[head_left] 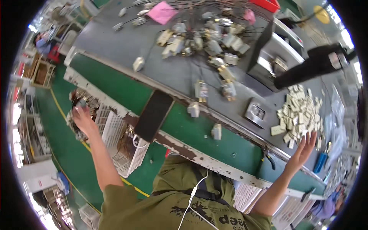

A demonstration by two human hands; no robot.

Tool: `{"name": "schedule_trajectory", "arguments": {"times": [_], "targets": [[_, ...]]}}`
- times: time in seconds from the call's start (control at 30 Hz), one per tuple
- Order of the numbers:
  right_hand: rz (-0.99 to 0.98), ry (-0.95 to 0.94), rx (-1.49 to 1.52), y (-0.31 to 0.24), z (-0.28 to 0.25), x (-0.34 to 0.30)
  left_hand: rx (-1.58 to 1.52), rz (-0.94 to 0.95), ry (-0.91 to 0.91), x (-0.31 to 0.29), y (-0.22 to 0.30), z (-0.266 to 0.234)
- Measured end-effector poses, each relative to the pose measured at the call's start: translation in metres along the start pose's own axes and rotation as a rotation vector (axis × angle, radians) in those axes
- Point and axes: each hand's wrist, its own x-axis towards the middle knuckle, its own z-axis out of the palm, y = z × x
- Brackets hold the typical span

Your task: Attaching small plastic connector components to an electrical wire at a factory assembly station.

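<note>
My left hand (83,119) is stretched out to the left, over a heap of small parts (92,100) at the far end of a white plastic basket (112,126). A small greyish piece shows by its fingertips. The fingers are blurred, so whether they grip it is unclear. On the right my right hand (302,151) is raised at the table's edge, fingers extended and nothing in them. It is nearest to a pile of small cream-white plastic pieces (297,113). Left of that pile lies a metal fixture block (256,112) with a recess.
A machine with a black cylinder (306,72) stands on the grey table (111,42). Behind lie many cabled connectors (212,40). On the green lower ledge are a dark phone (154,115), a loose connector (216,131) and black-handled pliers (268,159). A red tray (268,4) sits farther back.
</note>
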Motion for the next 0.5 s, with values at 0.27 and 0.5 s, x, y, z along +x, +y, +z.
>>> {"name": "schedule_trajectory", "arguments": {"times": [0.27, 0.5], "targets": [[0.046, -0.099, 0.046, -0.004, 0.022, -0.009, -0.261, -0.821, 0.291, -0.101, -0.18, -0.182], [0.132, -0.17, 0.138, 0.002, 0.034, -0.009, -0.105, -0.858, 0.188, 0.014, -0.155, -0.259]]}}
